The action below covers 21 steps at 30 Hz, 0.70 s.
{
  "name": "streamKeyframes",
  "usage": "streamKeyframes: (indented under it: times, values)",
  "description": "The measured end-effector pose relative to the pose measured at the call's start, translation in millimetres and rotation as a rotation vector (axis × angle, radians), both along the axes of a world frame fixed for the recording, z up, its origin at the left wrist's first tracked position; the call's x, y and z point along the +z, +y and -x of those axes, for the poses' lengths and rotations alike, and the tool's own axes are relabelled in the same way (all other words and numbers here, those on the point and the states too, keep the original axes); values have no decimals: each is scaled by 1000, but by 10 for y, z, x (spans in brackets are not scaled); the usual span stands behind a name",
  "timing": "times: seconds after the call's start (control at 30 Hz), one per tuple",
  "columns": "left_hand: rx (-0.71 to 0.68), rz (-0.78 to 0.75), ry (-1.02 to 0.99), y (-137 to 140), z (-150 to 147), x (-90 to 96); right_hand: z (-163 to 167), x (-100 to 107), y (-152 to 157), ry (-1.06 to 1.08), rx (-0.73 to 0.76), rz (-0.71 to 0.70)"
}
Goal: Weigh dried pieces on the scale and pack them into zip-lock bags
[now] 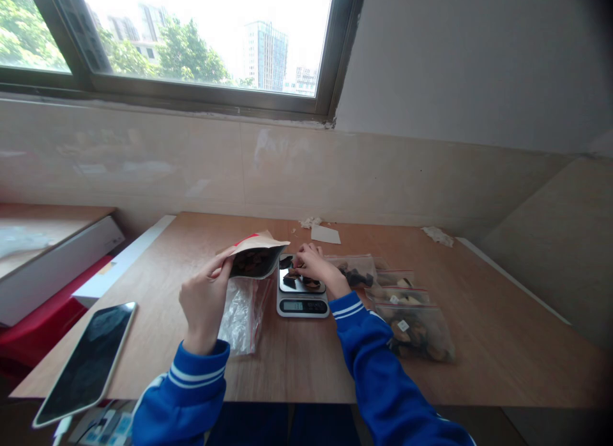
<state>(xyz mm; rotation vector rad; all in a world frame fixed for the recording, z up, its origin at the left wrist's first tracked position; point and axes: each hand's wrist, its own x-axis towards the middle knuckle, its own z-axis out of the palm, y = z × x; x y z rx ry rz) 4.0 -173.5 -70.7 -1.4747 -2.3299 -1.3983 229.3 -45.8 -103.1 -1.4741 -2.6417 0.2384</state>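
Observation:
My left hand (205,299) grips the edge of a brown paper pouch (261,239), which is tilted with its mouth facing me. Dark brown pieces lie inside the pouch. Just right of it, a kitchen scale (303,307) with a lit display stands on the table, its numbers too small to read. Several dark, dried-looking slices (290,281) rest on the weighing plate. Over the plate is my right hand (312,262), its fingers closed together among the slices; a brownish slice seems pinched at the fingertips. Under the pouch lies a clear zip bag (239,318).
Several zip bags (416,331) with dark and pale slices lie right of the scale. A white card (325,234) and crumpled tissue (310,222) are behind it. A tablet (89,356) with a cable overhangs the table's (502,344) front left edge. Wall and window stand behind.

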Motion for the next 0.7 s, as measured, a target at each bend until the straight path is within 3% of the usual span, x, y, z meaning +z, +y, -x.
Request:
streamKeyframes:
  times: [0.2, 0.7]
  values:
    - [-2, -8, 18, 8, -13, -10, -2, -121, -45, 4, 20, -3]
    - [-11, -4, -13, -2, -19, -11, 38, -107, -110, 166, -33, -159]
